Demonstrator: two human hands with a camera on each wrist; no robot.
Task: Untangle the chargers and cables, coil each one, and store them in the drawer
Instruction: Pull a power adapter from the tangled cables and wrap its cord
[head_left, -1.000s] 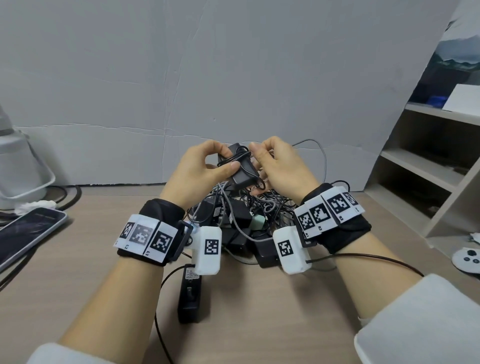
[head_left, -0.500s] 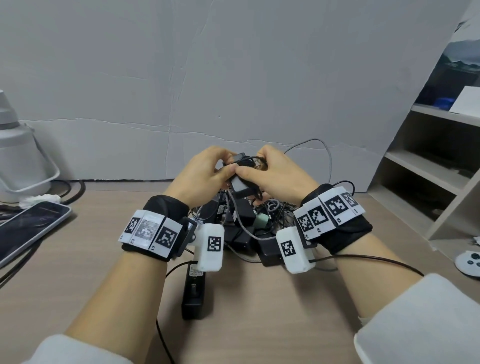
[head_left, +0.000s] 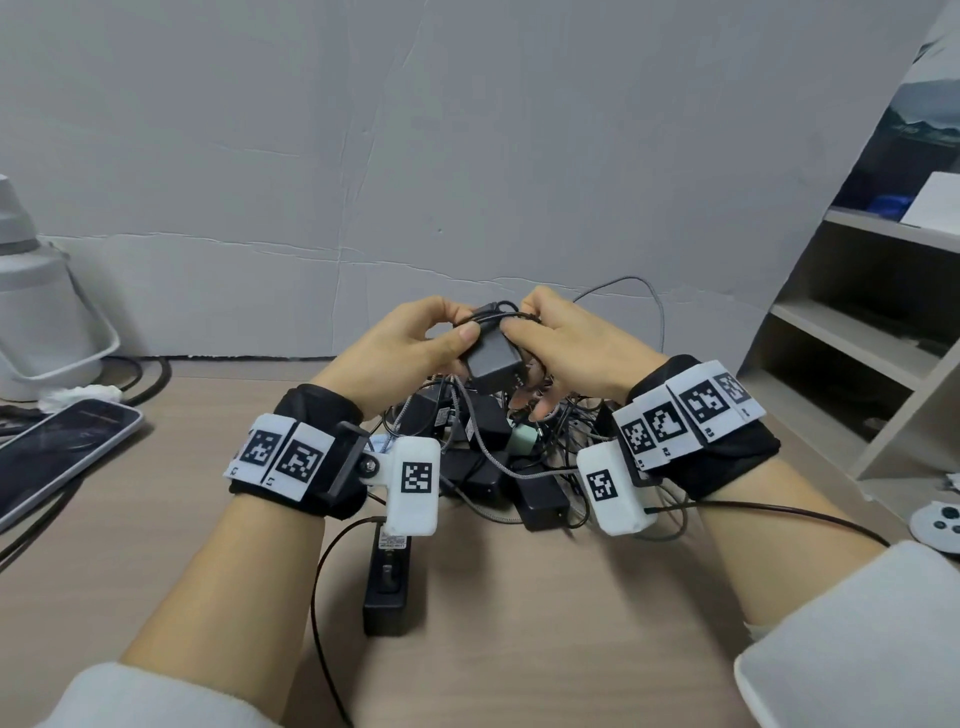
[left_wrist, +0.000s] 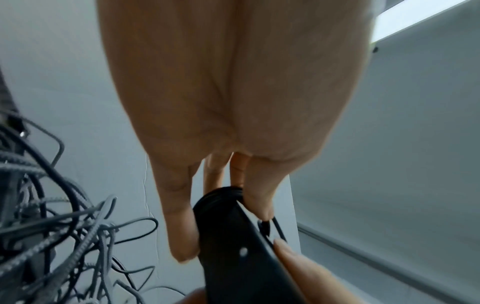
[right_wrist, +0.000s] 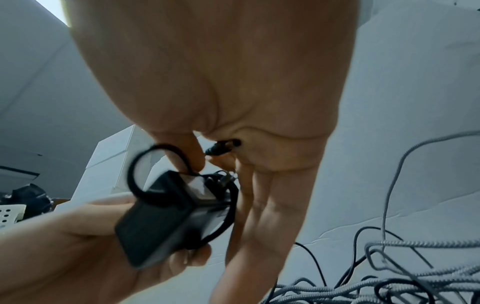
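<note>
A small black charger (head_left: 491, 358) is held up above the pile of tangled chargers and cables (head_left: 493, 462). My left hand (head_left: 457, 332) grips the charger's body between thumb and fingers (left_wrist: 182, 226). My right hand (head_left: 514, 325) pinches the charger's thin black cable (right_wrist: 155, 174), which loops around the charger's (right_wrist: 166, 216) top end. The cable's plug tip (right_wrist: 221, 148) sticks out between my right fingers. Another black charger (head_left: 387, 577) lies alone on the table, nearer to me. No drawer shows in any view.
A phone (head_left: 62, 452) lies at the left edge by a white appliance (head_left: 36, 312) and a crumpled tissue (head_left: 78, 395). Open shelves (head_left: 857, 364) stand at the right, a white game controller (head_left: 940, 525) below them. A grey braided cable (head_left: 660, 312) arches up behind the pile.
My right hand has shifted from the charger's side to its top, carrying the thin cable round it. The left hand keeps its grip, and both hands stay above the pile.
</note>
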